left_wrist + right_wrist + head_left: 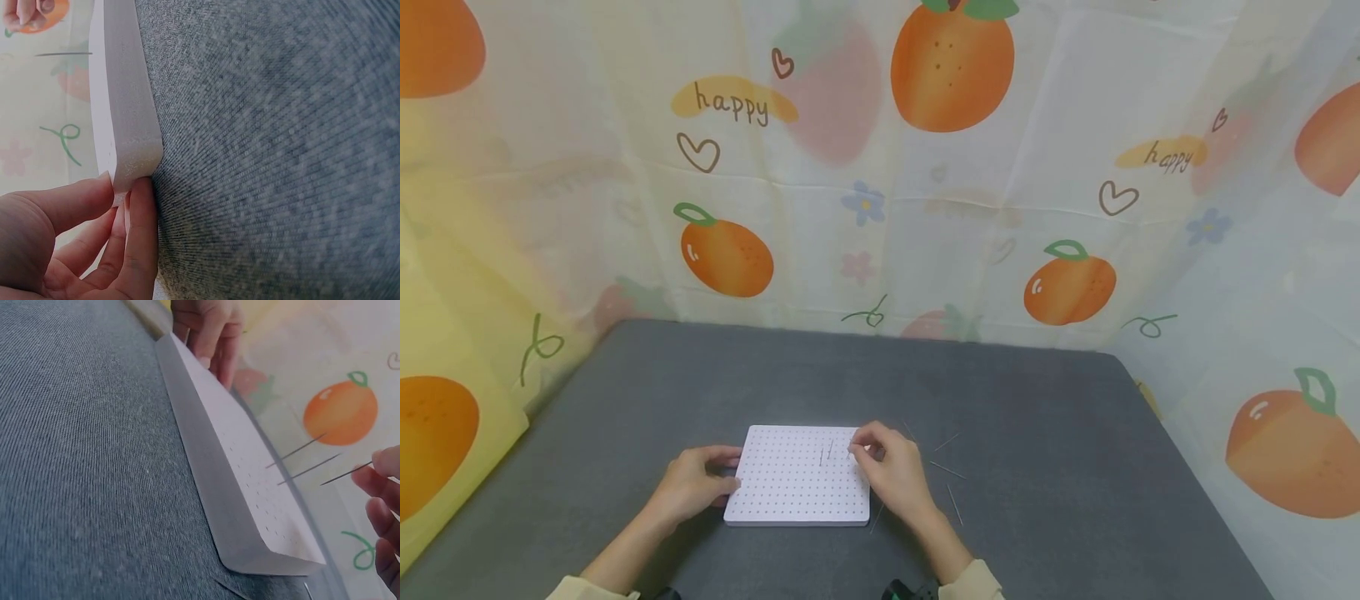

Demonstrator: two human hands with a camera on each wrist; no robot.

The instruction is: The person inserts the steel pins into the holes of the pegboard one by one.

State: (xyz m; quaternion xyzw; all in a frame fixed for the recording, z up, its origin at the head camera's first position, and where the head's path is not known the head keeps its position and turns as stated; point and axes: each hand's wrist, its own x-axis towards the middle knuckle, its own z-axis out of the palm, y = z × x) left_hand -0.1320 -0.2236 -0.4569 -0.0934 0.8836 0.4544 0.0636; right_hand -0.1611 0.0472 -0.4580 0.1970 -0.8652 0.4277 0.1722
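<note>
A white board with rows of small holes (790,496) lies flat on the grey cloth. My left hand (691,483) holds its left edge, thumb and fingers at the corner in the left wrist view. Two thin metal needles (306,470) stand upright in the board, towards its far right part. Above the board's right side, my right hand (895,468) pinches another needle (344,474) between thumb and index finger. In the right wrist view this needle's tip hangs apart from the board, pointing down towards it.
Several loose needles (948,470) lie scattered on the cloth to the right of the board, one of them (877,518) close by its near right corner. The grey table (1037,417) ends at a fruit-print curtain (955,233) behind and on both sides.
</note>
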